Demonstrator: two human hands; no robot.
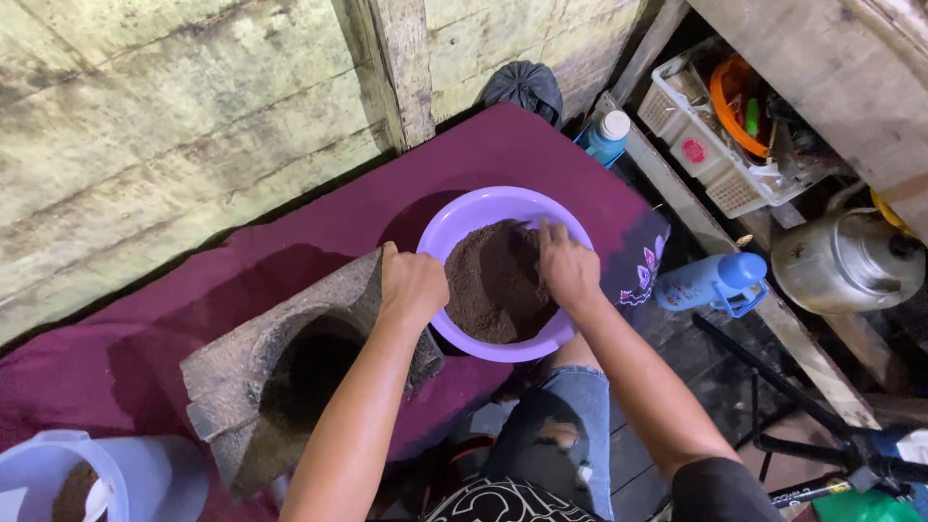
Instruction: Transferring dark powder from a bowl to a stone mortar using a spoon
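A purple plastic basin (464, 208) holds a heap of dark brown powder (493, 280) and rests on a maroon cloth (319, 217). My left hand (411, 282) grips the basin's near-left rim, beside a rough stone mortar (290, 367). My right hand (567, 266) is inside the basin, fingers pressed down into the powder at its right side. I cannot tell whether it is holding any powder.
A blue bottle (710, 282) lies to the right of the basin, another blue bottle (607, 137) stands behind. A white basket (710, 159) of utensils and a metal kettle (846, 261) sit at the right. A pale tub (68, 478) with powder is bottom left. Wooden wall behind.
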